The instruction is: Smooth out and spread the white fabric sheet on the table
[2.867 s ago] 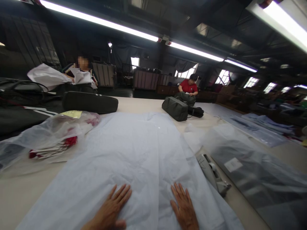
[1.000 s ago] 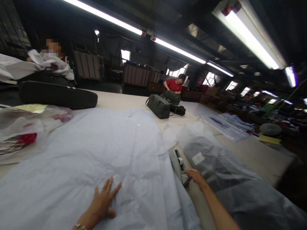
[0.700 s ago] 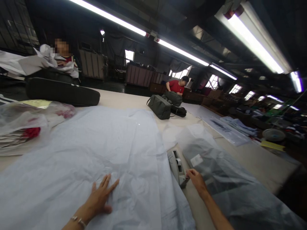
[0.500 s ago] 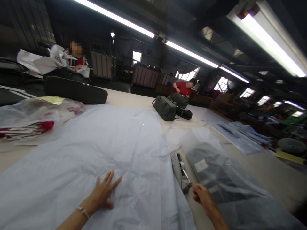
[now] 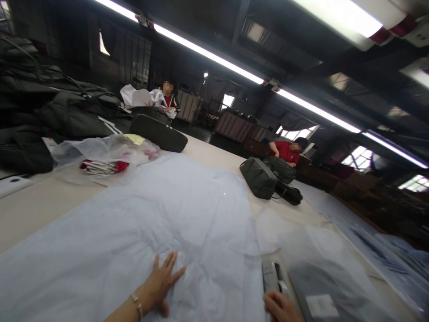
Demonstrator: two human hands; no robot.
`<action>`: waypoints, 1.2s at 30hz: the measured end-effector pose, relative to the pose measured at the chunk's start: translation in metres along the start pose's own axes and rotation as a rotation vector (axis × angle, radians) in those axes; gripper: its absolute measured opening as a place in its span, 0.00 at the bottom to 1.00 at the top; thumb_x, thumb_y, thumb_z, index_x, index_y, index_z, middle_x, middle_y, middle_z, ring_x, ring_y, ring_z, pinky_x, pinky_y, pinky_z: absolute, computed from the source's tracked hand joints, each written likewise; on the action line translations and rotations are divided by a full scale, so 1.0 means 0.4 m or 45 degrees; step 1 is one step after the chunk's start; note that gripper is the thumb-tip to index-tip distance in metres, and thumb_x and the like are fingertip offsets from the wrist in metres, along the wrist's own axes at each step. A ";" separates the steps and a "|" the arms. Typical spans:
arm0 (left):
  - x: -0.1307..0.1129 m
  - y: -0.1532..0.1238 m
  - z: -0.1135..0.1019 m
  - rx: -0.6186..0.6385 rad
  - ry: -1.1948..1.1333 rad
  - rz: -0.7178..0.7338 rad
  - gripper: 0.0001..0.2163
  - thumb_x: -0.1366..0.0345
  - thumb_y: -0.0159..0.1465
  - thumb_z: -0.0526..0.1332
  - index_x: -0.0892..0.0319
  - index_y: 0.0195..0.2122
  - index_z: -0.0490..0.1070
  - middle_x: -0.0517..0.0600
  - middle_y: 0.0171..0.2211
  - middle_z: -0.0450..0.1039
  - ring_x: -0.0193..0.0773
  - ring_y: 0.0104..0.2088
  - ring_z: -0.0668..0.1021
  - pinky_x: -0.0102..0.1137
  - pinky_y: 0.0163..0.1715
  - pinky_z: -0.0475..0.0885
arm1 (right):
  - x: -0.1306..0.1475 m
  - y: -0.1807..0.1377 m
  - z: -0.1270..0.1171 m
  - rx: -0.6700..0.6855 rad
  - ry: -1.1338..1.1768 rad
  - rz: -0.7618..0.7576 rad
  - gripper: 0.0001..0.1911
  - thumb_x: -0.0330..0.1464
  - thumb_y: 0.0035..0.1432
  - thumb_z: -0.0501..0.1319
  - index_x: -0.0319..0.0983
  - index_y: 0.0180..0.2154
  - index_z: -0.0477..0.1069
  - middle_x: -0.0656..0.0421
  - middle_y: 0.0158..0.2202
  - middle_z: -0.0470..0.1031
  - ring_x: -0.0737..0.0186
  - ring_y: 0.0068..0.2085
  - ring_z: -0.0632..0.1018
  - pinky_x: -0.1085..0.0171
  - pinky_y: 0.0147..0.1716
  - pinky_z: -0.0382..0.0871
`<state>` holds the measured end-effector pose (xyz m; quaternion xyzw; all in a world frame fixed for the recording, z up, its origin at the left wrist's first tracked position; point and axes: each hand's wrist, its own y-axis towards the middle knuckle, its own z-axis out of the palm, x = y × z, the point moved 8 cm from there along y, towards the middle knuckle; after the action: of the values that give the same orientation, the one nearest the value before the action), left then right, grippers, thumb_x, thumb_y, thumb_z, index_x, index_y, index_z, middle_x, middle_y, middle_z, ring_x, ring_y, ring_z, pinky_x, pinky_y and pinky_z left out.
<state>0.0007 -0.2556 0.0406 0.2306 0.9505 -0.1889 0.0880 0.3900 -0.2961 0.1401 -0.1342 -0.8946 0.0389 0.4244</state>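
My left hand (image 5: 161, 284) lies flat with fingers spread on a large sheet of thin white plastic (image 5: 134, 250), which is wrinkled around it. At the bottom right, my right hand (image 5: 281, 306) has its fingers closed in a pinch at the near end of a grey tape dispenser (image 5: 271, 275). What the pinched fingertips hold, if anything, is too small to make out. The dispenser stands right beside the sheet's right edge, its near part hidden by that hand. To its right lies a dark item in a clear plastic bag (image 5: 335, 268) with a white label (image 5: 322, 306).
Dark green bags (image 5: 259, 176) stand on the far side of the table (image 5: 208, 154). At left are a plastic bag of red-and-white tags (image 5: 104, 167), a long dark case (image 5: 161, 134) and a pile of dark bags (image 5: 67, 107). Two people (image 5: 284, 151) work beyond the table.
The view has turned left and up, so the table's contents sit further right and lower. My left hand stays flat on the sheet. My right hand is now closer to the sheet's edge.
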 end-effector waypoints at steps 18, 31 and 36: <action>0.038 0.070 0.126 -0.027 -0.155 0.034 0.23 0.53 0.68 0.53 0.37 0.64 0.55 0.64 0.69 0.42 0.62 0.67 0.47 0.73 0.55 0.41 | 0.312 0.555 0.525 0.395 -0.539 0.061 0.09 0.34 0.57 0.65 0.36 0.30 0.71 0.66 0.20 0.71 0.70 0.20 0.71 0.68 0.24 0.68; 0.025 0.054 0.094 -0.006 -0.097 -0.004 0.26 0.62 0.67 0.57 0.37 0.64 0.54 0.63 0.69 0.41 0.62 0.67 0.47 0.73 0.55 0.41 | 0.313 0.587 0.483 0.239 -0.968 0.087 0.17 0.40 0.38 0.73 0.36 0.30 0.76 0.45 0.41 0.80 0.47 0.45 0.80 0.59 0.38 0.73; 0.010 0.036 0.062 0.105 -0.047 -0.045 0.33 0.69 0.61 0.63 0.41 0.65 0.54 0.66 0.69 0.38 0.61 0.68 0.46 0.72 0.56 0.40 | 0.309 0.577 0.442 0.126 -0.899 0.055 0.26 0.46 0.39 0.73 0.37 0.37 0.75 0.46 0.43 0.79 0.48 0.46 0.80 0.58 0.38 0.72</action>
<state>0.0060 -0.2519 0.0124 0.2136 0.9441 -0.2337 0.0924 0.2269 -0.0327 0.0777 -0.1109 -0.9801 0.1350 0.0941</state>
